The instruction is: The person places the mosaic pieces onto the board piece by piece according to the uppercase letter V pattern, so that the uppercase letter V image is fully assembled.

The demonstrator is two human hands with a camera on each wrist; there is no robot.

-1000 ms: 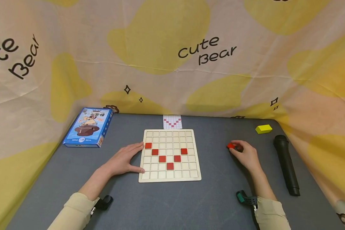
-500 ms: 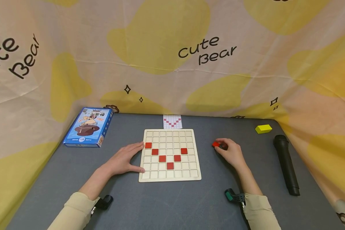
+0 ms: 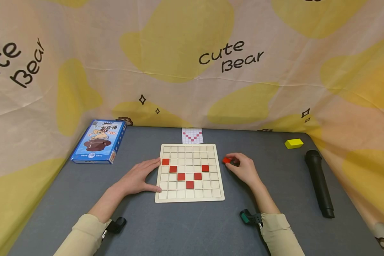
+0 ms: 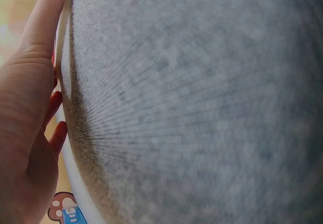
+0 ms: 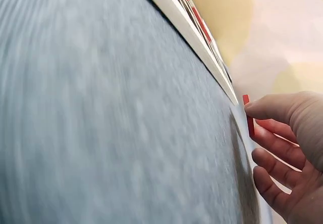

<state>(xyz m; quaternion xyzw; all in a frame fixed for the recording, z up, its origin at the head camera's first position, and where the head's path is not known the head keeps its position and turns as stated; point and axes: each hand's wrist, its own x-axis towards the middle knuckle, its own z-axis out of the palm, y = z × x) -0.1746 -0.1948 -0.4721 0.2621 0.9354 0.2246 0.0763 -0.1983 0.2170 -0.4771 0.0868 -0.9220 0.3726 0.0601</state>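
A cream grid board (image 3: 189, 198) lies on the dark grey table, with several red square tiles set in its cells in a V shape. My left hand (image 3: 136, 179) rests at the board's left edge, thumb and fingers spread and touching it. Just off the board's right edge, my right hand (image 3: 244, 168) pinches a red tile (image 3: 226, 160) between thumb and fingers. In the right wrist view that tile (image 5: 249, 115) stands on edge in the pinch, above the table and apart from the board (image 5: 189, 30).
A small card (image 3: 192, 136) printed with a pink V pattern lies behind the board. To the left is a blue box (image 3: 97, 141). On the right are a yellow block (image 3: 293, 143) and a black microphone (image 3: 320, 183). A patterned cloth (image 3: 192, 71) hangs behind the table.
My right hand has moved left across the table with the red tile, from near the yellow block's side to close beside the board. My left hand has stayed at the board's edge.
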